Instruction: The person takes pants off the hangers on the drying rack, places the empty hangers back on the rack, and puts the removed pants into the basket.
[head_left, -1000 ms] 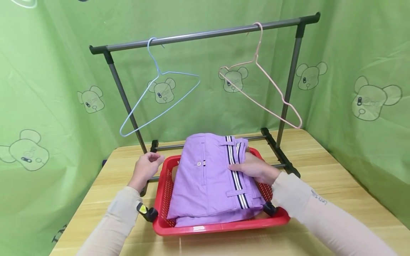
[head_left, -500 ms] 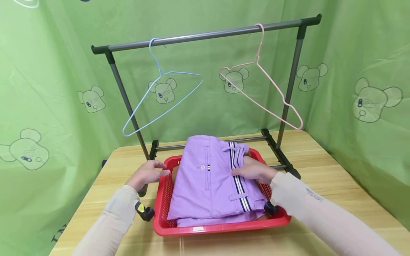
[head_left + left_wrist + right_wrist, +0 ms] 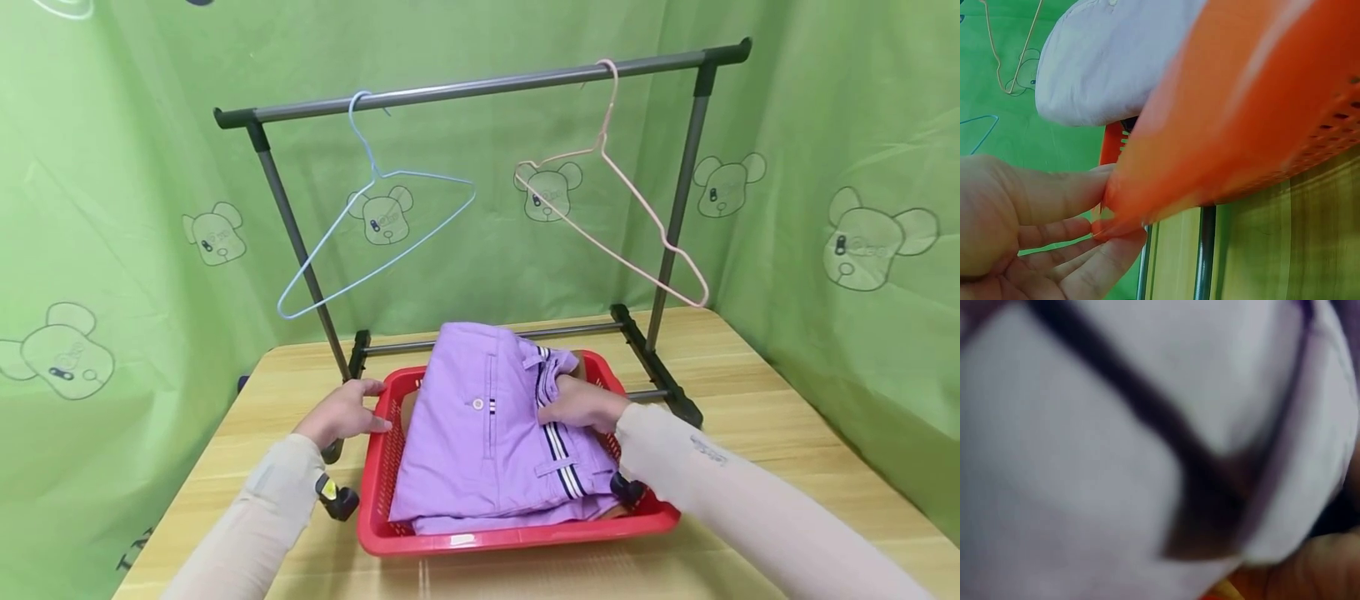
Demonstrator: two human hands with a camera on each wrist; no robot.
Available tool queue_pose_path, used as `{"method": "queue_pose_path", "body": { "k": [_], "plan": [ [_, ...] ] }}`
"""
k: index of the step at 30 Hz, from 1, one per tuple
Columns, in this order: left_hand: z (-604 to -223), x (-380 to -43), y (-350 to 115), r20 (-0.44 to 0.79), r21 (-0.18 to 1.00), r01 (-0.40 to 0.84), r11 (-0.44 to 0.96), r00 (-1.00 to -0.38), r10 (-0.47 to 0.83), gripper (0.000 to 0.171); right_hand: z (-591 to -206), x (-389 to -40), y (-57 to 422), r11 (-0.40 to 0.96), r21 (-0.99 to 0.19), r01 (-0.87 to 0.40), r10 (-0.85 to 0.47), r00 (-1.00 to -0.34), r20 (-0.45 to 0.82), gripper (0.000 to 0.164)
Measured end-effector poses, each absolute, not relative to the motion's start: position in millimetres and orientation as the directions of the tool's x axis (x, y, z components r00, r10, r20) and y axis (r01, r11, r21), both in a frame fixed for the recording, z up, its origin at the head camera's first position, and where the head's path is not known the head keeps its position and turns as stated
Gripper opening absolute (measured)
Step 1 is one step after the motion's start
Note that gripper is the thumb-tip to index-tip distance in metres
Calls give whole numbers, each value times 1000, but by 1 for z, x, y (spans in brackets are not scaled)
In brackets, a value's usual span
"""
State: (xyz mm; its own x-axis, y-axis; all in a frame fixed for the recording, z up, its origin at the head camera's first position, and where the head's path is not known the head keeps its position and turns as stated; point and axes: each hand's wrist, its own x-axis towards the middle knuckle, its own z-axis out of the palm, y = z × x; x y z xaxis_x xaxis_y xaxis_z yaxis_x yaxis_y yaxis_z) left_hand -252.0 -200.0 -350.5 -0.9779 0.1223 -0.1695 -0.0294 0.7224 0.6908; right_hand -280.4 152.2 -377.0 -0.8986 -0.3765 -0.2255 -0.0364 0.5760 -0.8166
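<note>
Folded purple trousers (image 3: 453, 454) with a striped waistband lie in a red plastic basket (image 3: 525, 536). My right hand (image 3: 587, 404) grips them at the waistband, thumb on top and the other fingers hidden in the cloth. The right wrist view is blurred and filled mostly by pale-looking trouser cloth (image 3: 1054, 462), with part of the hand (image 3: 1313, 569) at lower right. At the basket's left rim, my left hand (image 3: 343, 414) has its thumb and fingers on either side of the edge. Close up in the left wrist view, these fingers (image 3: 1107, 259) pinch the rim (image 3: 1147, 194).
Behind the basket stands a metal clothes rack (image 3: 487, 82) with dark feet. From its bar hang a blue hanger (image 3: 375, 271) on the left and a pink hanger (image 3: 630, 265) on the right. Green curtains (image 3: 465, 275) surround the wooden table (image 3: 750, 433).
My left hand has moved from beside the basket onto its left rim. The right hand has bunched the waistband and shifted slightly left. The trousers' upper part has sunk a little.
</note>
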Motion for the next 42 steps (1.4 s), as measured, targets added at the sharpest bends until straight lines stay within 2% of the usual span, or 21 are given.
{"method": "queue_pose_path", "body": {
  "k": [4,8,14,21,26,32,39,42],
  "plan": [
    [-352,-251,-201,-166,696,-31,717,-979,119,63,-380,-282,150,665,-742,-85,-361,-906,-220,53],
    [-353,-251,-202,-159,695,-17,718,-979,130,63,-384,-284,148,719,-687,-107,-360,-902,-236,48],
    [-353,-251,-203,-154,701,-14,713,-979,132,63,-388,-285,145,783,-604,-147,-363,-897,-251,52],
    [-354,-251,-202,-154,703,-12,711,-979,136,63,-392,-287,143,856,-484,-180,-352,-889,-293,40],
    [-353,-251,-202,-149,698,-12,716,-980,129,62,-390,-289,140,888,-396,-234,-369,-876,-310,39],
    [-352,-249,-202,-164,705,-30,708,-979,123,62,-387,-289,144,855,-475,-207,-396,-852,-342,43],
    [-353,-248,-200,-180,760,-59,647,-976,122,61,-380,-292,154,784,-601,-153,-432,-830,-352,61],
    [-354,-249,-199,-199,784,-81,615,-972,125,61,-379,-292,159,743,-659,-113,-441,-824,-356,64]
  ]
}}
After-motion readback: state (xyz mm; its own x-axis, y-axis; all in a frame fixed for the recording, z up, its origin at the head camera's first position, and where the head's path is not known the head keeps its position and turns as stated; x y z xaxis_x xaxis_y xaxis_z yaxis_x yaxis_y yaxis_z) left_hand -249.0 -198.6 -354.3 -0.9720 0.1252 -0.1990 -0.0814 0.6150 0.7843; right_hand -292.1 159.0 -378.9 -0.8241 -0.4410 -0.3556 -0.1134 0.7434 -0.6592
